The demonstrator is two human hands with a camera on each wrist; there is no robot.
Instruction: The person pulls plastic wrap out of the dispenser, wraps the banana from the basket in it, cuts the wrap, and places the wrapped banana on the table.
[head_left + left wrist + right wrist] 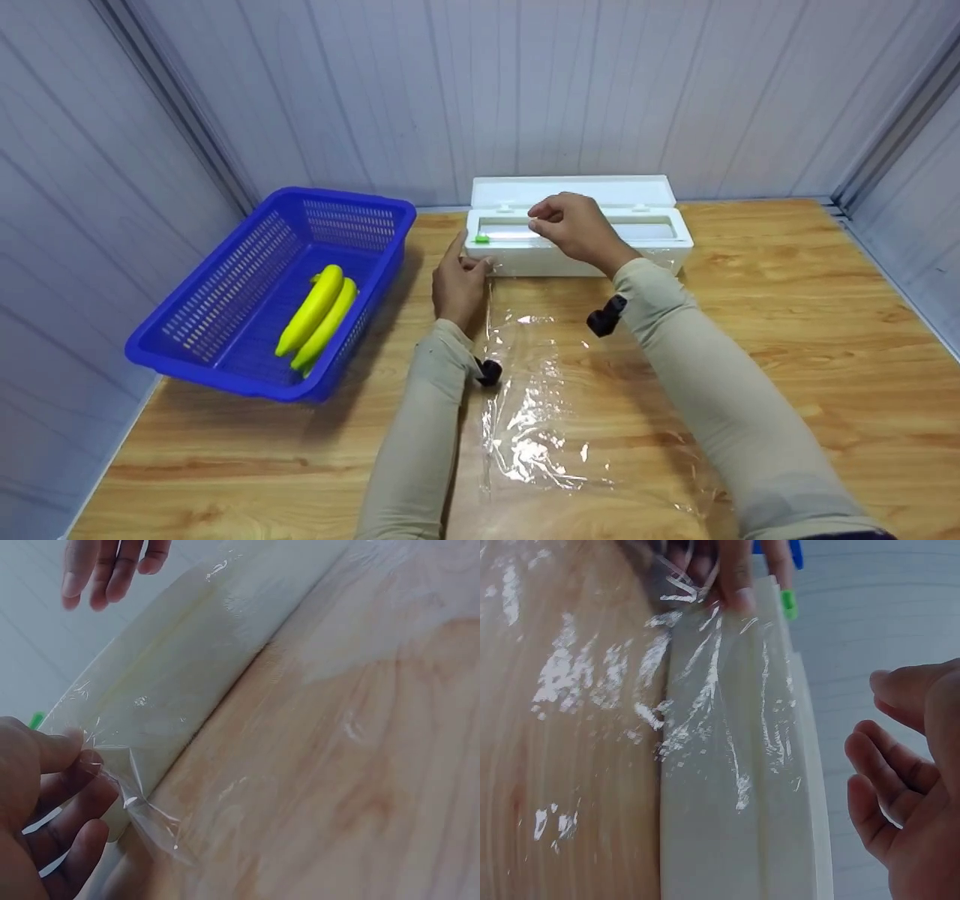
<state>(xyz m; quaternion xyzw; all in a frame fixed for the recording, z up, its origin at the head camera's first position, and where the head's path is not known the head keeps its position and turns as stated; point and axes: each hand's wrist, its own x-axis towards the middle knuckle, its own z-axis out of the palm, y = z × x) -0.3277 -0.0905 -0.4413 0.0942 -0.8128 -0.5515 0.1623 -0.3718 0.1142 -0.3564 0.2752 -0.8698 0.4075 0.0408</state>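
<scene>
A white cling film dispenser (525, 262) stands near the back wall with its lid (574, 191) raised. At its left end is a green slide cutter (481, 239). Clear cling film (532, 420) runs from the dispenser's front down over the table toward me. My left hand (459, 289) is at the dispenser's front left corner; in the left wrist view its thumb and forefinger pinch the film's edge. Over the dispenser's opening hovers my right hand (577, 229), fingers loosely bent, with nothing between them in the right wrist view (922, 780).
To the left, a blue plastic basket (300, 193) with slotted sides holds yellow bananas (315, 311). Pale panelled walls (450, 97) enclose the wooden table (810, 315) at the back and both sides.
</scene>
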